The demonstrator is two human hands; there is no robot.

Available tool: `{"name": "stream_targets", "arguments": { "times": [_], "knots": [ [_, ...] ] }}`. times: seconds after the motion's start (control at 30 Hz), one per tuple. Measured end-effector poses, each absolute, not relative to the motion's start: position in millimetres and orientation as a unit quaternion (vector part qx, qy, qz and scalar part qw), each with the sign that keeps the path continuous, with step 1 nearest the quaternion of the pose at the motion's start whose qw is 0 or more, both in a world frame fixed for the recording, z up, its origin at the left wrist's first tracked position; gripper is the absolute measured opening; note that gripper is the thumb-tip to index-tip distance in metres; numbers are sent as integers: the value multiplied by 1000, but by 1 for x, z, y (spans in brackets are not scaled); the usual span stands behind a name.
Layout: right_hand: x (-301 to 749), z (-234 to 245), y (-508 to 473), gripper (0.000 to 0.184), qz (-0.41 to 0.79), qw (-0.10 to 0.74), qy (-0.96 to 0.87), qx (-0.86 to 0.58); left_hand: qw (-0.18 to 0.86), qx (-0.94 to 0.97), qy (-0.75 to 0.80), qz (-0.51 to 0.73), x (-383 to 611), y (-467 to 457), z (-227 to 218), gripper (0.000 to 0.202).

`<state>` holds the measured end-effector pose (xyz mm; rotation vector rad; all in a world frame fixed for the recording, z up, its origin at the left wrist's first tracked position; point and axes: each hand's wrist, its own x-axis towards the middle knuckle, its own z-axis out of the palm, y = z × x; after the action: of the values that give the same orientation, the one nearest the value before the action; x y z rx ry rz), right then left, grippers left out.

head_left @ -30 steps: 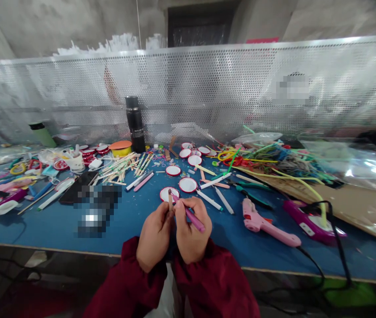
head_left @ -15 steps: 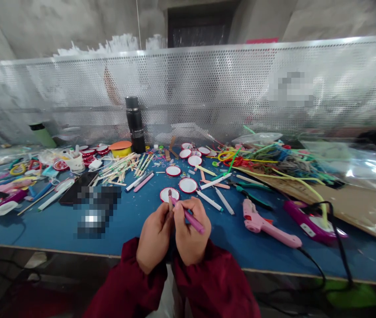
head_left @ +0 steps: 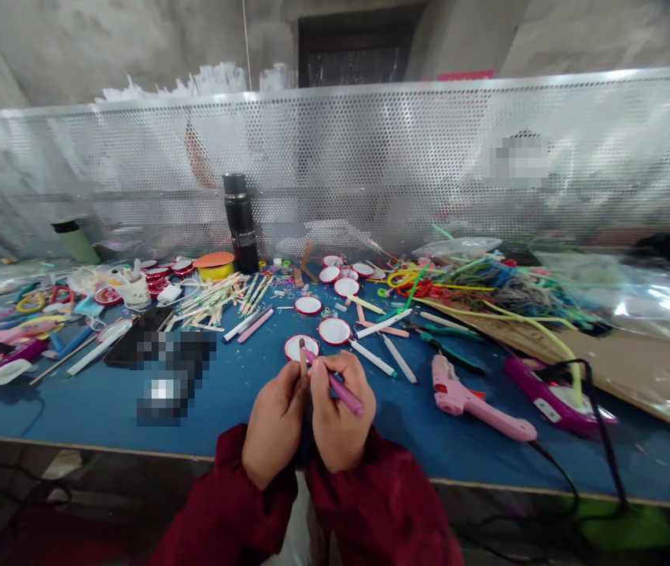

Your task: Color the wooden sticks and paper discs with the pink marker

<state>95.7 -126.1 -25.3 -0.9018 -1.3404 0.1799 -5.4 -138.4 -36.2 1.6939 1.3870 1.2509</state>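
Observation:
My left hand (head_left: 271, 431) pinches a small flat wooden stick (head_left: 303, 363), held upright with its top end coloured purplish brown. Closed round a purple marker (head_left: 347, 395) is my right hand (head_left: 344, 431). The marker's front end points at the stick, close to its coloured part; whether they touch I cannot tell. Just beyond my fingers lies a white disc with a red rim (head_left: 293, 348), partly covered by the stick. A second such disc (head_left: 335, 331) sits to its right, near several white markers (head_left: 373, 358).
A pink glue gun (head_left: 482, 409) and green-handled pliers (head_left: 453, 350) lie on the right, by a purple device (head_left: 553, 397) with a black cable. On the left are a dark phone (head_left: 139, 338) and a pile of wooden sticks (head_left: 211, 303). A black bottle (head_left: 241, 224) stands at the back.
Both hands stay in nearly the same place, still holding the stick and the marker. The view has shifted very slightly.

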Motion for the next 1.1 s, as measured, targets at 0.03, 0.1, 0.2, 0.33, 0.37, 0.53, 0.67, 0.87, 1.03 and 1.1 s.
{"name": "stream_targets", "arguments": {
  "times": [0.03,0.1,0.2,0.33,0.37,0.53,0.67,0.87,1.03,1.1],
  "knots": [
    [96,-25,-126,12,81,688,-599,-401,305,640,524,472,-5,-138,-37,20],
    [96,-25,-126,12,82,689,-600,-398,307,640,524,471,-5,-139,-37,21],
    [96,-25,-126,13,82,689,-600,-398,311,638,524,471,-5,-140,-36,21],
    [96,-26,-125,13,85,688,-602,-396,318,637,520,472,-5,-141,-34,22],
    [96,-26,-126,13,86,687,-604,-395,320,638,518,472,-5,-141,-34,22],
    [96,-26,-126,13,89,690,-602,-393,322,638,518,471,-5,-140,-33,22],
    [96,-26,-125,13,94,689,-604,-389,320,639,522,465,-5,-140,-34,22],
    [95,-27,-125,12,94,693,-599,-391,316,637,527,466,-6,-140,-37,22],
    [95,-29,-125,14,90,691,-596,-399,319,635,530,463,-6,-139,-37,23],
    [96,-29,-125,13,90,690,-592,-407,319,637,529,462,-6,-139,-36,22]
  ]
}}
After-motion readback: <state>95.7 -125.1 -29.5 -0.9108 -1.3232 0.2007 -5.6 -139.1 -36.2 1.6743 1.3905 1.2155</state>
